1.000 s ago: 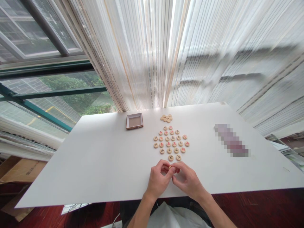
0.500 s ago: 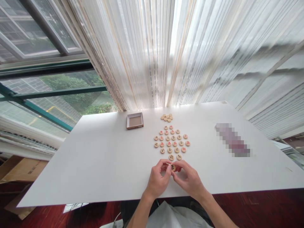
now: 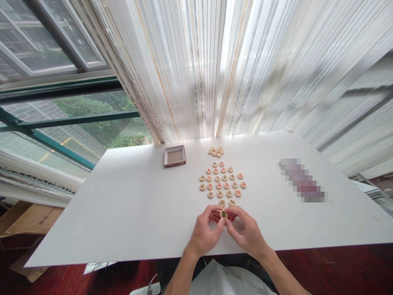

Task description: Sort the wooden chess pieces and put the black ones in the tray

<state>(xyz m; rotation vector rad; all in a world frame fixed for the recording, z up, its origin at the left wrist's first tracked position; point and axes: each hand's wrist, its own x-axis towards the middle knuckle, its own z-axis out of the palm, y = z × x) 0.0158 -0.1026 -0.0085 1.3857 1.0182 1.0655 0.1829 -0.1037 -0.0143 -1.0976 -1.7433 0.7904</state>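
Between the fingertips of both hands is a round wooden Chinese chess piece [image 3: 224, 214] with a black character, tilted so its face shows. My left hand [image 3: 207, 229] pinches it from the left, fingers closed. From the right, my right hand [image 3: 244, 228] pinches the same piece. Just beyond the fingers, two chess pieces with black characters, one on the left [image 3: 222, 203] and one on the right [image 3: 232, 203], lie on the white table [image 3: 138, 217]. Farther back, more pieces with red or black characters lie face up in rows.
A small cluster of blank-side-up pieces [image 3: 216, 151] lies near the table's back edge. An open shallow box [image 3: 175, 156] stands to its left. A pixelated object [image 3: 302, 180] lies at the right. Striped curtains [image 3: 190, 69] hang behind the table.
The chess piece in my hands has turned, and its character now faces me more fully. Both thumbs have shifted to its lower edge. The pieces on the table have stayed in place.
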